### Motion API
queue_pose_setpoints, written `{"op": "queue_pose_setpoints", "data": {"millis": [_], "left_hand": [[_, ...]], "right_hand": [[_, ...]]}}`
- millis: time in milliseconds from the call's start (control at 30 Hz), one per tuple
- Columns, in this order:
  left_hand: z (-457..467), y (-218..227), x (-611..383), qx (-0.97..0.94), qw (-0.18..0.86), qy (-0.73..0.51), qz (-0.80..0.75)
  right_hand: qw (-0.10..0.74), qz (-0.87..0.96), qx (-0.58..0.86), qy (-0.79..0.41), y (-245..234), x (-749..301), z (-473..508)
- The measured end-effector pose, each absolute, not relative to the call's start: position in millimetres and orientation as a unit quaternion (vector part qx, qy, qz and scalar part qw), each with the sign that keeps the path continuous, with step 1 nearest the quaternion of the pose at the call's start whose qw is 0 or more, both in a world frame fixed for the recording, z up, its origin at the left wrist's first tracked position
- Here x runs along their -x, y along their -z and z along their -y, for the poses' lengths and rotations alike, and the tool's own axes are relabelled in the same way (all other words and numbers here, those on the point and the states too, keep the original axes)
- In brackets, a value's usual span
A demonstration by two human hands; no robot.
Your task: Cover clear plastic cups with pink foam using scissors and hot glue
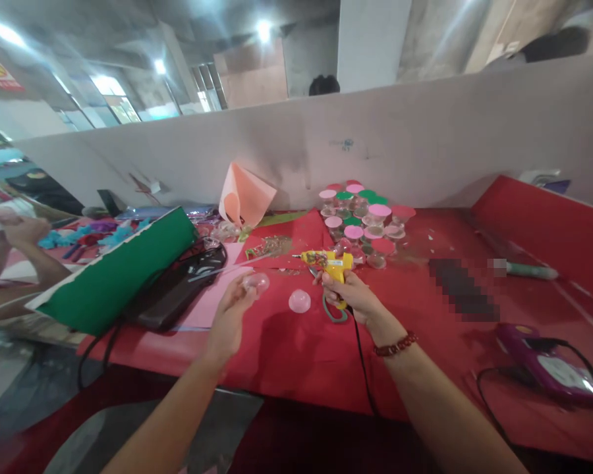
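My left hand holds a clear plastic dome between thumb and fingers. A yellow hot glue gun is gripped in my right hand, its nozzle pointing left toward the dome but apart from it. On the red tabletop between my hands rests a second clear dome. Scissors with grey-green handles lie partly under my right hand. Behind the glue gun stand several clear plastic pieces topped with pink, green and red discs.
A green board and a black bag lie at left. A cone of orange paper leans on the white partition. A purple device with cords sits at right. Another person's hand shows at far left.
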State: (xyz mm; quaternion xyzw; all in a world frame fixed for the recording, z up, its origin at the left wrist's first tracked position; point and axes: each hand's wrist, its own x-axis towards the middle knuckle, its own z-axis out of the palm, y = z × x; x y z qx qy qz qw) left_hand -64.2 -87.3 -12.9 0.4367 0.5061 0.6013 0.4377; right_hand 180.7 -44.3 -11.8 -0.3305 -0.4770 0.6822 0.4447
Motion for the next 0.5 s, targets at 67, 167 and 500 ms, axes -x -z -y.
{"op": "queue_pose_setpoints", "data": {"millis": [67,167,500], "left_hand": [[52.7,5.3,53.4,-0.364,0.552,-0.601,-0.448],[10.9,9.8,39.4,-0.263,0.661,-0.589,-0.384],[-14.7,47.8,46.3,-0.251,0.729,-0.59,-0.239]], "right_hand": [[0.458,0.471,0.34,-0.673,14.1,-179.0,42.7],[0.463,0.482,0.345,-0.659,16.9,-177.3,42.3],[0.434,0.53,0.42,-0.595,-1.3,-176.5,42.3]]}}
